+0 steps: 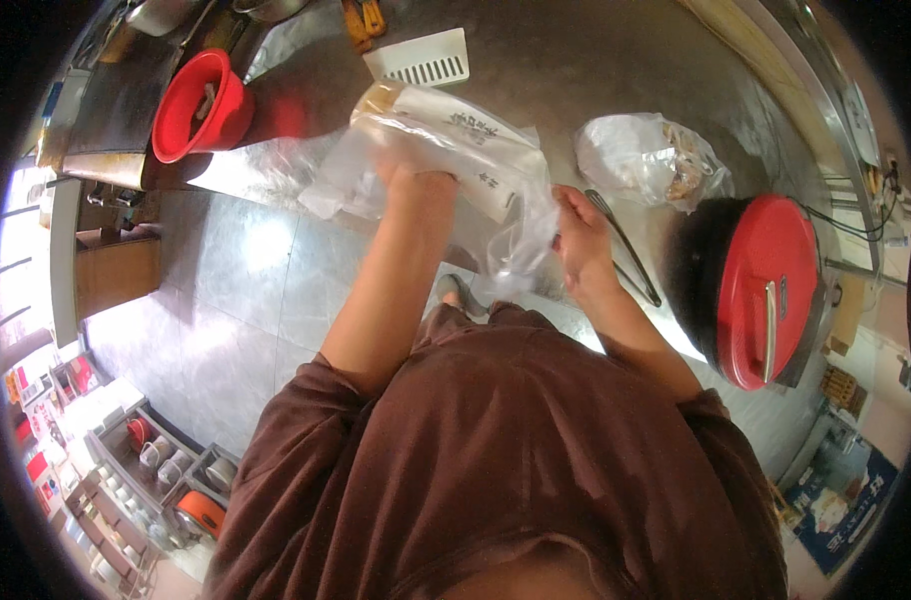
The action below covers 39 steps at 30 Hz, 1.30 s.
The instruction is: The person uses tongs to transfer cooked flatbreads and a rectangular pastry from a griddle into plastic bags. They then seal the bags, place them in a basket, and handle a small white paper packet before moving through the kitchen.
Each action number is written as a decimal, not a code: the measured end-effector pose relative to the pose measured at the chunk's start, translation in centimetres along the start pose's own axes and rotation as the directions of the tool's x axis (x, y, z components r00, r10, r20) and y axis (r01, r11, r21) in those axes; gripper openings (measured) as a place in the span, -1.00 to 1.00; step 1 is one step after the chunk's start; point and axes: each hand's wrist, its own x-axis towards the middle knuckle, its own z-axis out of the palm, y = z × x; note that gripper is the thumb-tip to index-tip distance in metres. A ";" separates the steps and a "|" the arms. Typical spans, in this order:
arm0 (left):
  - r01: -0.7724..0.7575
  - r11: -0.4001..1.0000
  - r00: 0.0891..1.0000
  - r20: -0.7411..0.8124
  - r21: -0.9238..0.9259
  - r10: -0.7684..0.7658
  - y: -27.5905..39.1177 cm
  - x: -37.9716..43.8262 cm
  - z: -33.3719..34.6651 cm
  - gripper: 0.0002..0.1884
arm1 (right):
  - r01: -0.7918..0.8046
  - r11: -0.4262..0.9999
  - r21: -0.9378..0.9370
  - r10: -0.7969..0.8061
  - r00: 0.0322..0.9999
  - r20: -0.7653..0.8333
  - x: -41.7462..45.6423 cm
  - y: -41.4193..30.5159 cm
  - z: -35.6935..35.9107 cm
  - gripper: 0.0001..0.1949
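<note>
A white printed food bag [493, 146] with a clear, shiny face and something yellowish at its far end is up in front of me, above the counter edge. Thin clear plastic [527, 251] hangs loosely around its near end. My right hand [584, 229] pinches the edge of this plastic between thumb and fingers. Blurred by motion, my left hand [410, 159] reaches in at the bag's left side, among the film. Its fingers are hidden there, so their grip does not show. Black tongs [626, 247] lie on the counter just beyond my right hand.
On the steel counter [545, 67] are a white slotted tray [425, 58], a tied plastic bag of brownish food [647, 159] and orange-handled tools [363, 22]. A red basin [200, 109] stands left, a red-lidded round cooker [770, 292] right. Tiled floor [238, 300] lies below left.
</note>
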 end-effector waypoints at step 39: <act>-0.849 -0.001 0.488 0.782 0.529 -0.389 12.5 -7.7 0.6 -0.79 | 0.146 0.952 0.270 -0.275 0.793 0.543 -6.0 -10.3 -1.6 -0.50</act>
